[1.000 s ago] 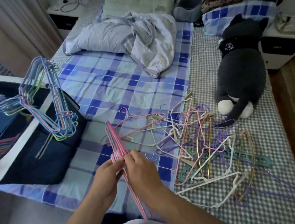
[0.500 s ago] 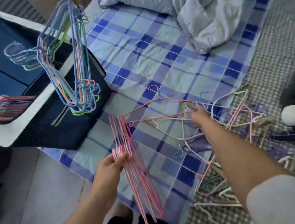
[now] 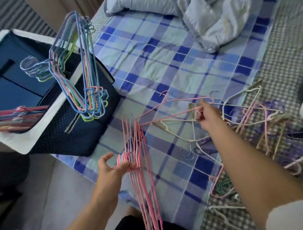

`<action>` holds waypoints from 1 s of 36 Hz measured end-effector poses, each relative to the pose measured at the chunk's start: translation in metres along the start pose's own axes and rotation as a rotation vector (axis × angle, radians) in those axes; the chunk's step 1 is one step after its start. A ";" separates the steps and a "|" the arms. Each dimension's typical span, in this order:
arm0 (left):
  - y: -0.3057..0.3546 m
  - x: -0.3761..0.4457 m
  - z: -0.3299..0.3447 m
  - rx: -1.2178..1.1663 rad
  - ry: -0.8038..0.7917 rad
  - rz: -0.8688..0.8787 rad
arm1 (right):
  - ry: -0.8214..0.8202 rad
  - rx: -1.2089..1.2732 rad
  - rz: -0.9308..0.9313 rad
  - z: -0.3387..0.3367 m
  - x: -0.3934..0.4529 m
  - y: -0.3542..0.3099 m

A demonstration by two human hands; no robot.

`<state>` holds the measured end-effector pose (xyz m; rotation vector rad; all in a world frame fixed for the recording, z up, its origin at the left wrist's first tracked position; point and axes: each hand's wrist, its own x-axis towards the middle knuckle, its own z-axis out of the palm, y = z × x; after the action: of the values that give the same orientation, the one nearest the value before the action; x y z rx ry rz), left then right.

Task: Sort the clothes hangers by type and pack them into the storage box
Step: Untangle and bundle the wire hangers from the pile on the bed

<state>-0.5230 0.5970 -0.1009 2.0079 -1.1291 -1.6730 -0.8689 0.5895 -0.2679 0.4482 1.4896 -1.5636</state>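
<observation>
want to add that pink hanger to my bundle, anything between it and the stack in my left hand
Nothing visible does. The right hand pinches the pink hanger at its bar, and its corner already reaches the pink bundle held by the left hand. Only bare plaid sheet lies beneath; the tangled pile sits farther right.

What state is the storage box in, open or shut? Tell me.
Open. The storage box shows its dark inside, and a bundle of coloured hangers stands up out of it above the rim.

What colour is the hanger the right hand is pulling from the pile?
Pink, a thin wire hanger gripped by the right hand; shows best in the head view.
</observation>
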 end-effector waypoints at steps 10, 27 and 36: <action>0.017 -0.034 -0.001 -0.153 -0.319 -0.014 | -0.285 -0.554 -0.498 -0.060 -0.176 0.005; 0.101 -0.095 0.063 -0.438 -0.596 0.088 | -0.234 -1.385 -1.658 -0.230 -0.260 0.061; 0.123 -0.110 0.076 -0.503 -0.683 0.044 | -0.364 -1.541 -1.478 -0.250 -0.268 0.049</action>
<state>-0.6417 0.6153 0.0351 1.1229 -0.7857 -2.4026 -0.7677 0.9224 -0.1419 -2.0171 2.2227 -0.6665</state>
